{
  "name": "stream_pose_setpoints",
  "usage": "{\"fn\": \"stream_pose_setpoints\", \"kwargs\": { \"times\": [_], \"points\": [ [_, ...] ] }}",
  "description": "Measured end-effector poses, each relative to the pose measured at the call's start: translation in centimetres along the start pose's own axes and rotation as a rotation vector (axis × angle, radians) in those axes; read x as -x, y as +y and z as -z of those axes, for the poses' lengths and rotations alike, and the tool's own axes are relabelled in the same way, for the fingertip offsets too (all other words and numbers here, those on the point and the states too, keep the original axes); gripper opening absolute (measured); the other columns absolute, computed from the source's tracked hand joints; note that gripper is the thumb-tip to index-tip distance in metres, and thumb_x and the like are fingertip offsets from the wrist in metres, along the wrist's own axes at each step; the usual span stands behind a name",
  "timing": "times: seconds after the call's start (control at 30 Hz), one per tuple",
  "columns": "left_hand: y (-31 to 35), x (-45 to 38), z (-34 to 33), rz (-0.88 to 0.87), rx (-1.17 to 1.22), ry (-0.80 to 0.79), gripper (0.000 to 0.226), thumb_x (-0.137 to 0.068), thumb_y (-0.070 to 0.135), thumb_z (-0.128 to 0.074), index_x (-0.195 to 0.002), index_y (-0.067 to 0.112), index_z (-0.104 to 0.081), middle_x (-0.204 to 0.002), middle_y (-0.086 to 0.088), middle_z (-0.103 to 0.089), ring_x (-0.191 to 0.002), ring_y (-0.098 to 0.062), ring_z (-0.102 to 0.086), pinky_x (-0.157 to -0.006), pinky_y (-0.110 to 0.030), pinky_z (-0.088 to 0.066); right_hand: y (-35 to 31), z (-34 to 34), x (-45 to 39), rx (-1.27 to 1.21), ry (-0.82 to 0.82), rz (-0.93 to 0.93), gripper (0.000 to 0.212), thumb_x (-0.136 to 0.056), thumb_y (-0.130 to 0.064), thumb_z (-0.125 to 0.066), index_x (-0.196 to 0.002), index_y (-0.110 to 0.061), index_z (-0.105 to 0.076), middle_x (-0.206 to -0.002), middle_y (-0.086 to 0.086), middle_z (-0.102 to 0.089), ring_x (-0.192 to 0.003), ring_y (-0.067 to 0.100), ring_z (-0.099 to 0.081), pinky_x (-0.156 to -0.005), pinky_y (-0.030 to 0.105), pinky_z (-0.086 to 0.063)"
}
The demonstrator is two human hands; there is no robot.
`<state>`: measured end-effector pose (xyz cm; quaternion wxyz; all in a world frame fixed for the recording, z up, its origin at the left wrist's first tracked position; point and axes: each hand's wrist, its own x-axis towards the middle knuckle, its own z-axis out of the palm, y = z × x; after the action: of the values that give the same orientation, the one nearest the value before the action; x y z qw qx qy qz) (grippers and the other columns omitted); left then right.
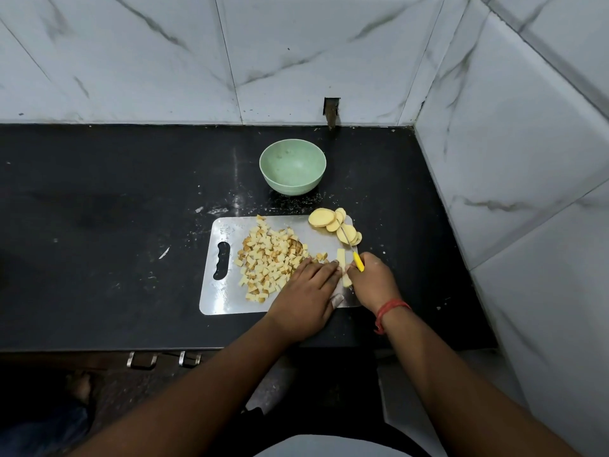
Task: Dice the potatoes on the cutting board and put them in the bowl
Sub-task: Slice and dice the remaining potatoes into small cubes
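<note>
Left hand (308, 293) lies flat, fingers straight, pressing potato strips (342, 267) onto the steel cutting board (224, 298). Right hand (370, 280) is curled around the yellow-handled knife (354, 253), blade angled toward the far right. Diced potato (268, 263) is heaped mid-board. Potato slices (336, 224) sit at the far right corner. Beyond the board, apart from it: green bowl (292, 167), no potato inside.

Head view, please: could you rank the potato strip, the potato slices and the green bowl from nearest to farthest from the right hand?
From the right hand:
1. Potato strip, just to its left on the cutting board.
2. Potato slices, at the board's far right corner.
3. Green bowl, beyond the board on the counter.
</note>
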<state>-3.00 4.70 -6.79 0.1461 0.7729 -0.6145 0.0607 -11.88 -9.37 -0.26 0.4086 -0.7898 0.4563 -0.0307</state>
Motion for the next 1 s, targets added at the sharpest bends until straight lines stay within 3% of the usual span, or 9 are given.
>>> {"fn": "stream_pose_setpoints", "kwargs": {
  "times": [0.17,0.57,0.77,1.0],
  "points": [
    [0.1,0.5,-0.4,0.016,-0.032,-0.001,0.056,-0.107,0.044,-0.042,-0.149,0.008,-0.052,-0.152,-0.008,-0.051,-0.138,-0.026,-0.045,-0.124,-0.050,-0.025,0.7,-0.4,0.8,0.045,0.001,0.023,0.007,-0.092,-0.023,-0.061,-0.090,-0.017,-0.058,-0.084,-0.001,-0.062,-0.077,0.018,-0.060,-0.072,0.033,-0.051],
    [0.4,0.7,-0.1,0.006,-0.078,-0.023,0.055,-0.107,0.044,-0.039,-0.150,0.013,-0.051,-0.154,-0.008,-0.049,-0.141,-0.029,-0.043,-0.124,-0.053,-0.024,0.7,-0.2,2.0,0.220,0.074,0.000,0.018,-0.091,-0.036,-0.059,-0.093,-0.020,-0.051,-0.086,0.003,-0.064,-0.076,0.024,-0.063,-0.068,0.038,-0.056],
    [0.6,0.8,0.0,-0.008,-0.089,-0.006,0.056,-0.107,0.044,-0.040,-0.151,0.009,-0.049,-0.153,-0.011,-0.049,-0.143,-0.029,-0.041,-0.126,-0.050,-0.021,0.0,0.0,1.8,0.176,0.077,-0.047,0.020,-0.093,-0.033,-0.059,-0.102,-0.016,-0.051,-0.096,0.008,-0.066,-0.083,0.025,-0.064,-0.069,0.035,-0.054],
    [0.7,1.2,0.2,0.005,-0.068,0.030,0.053,-0.107,0.041,-0.042,-0.146,0.007,-0.054,-0.152,-0.013,-0.051,-0.144,-0.029,-0.041,-0.126,-0.049,-0.022,-0.2,0.8,3.0,0.098,0.062,0.033,0.014,-0.101,-0.025,-0.045,-0.103,-0.012,-0.049,-0.095,0.011,-0.064,-0.077,0.025,-0.059,-0.060,0.031,-0.039]
  ]
}}
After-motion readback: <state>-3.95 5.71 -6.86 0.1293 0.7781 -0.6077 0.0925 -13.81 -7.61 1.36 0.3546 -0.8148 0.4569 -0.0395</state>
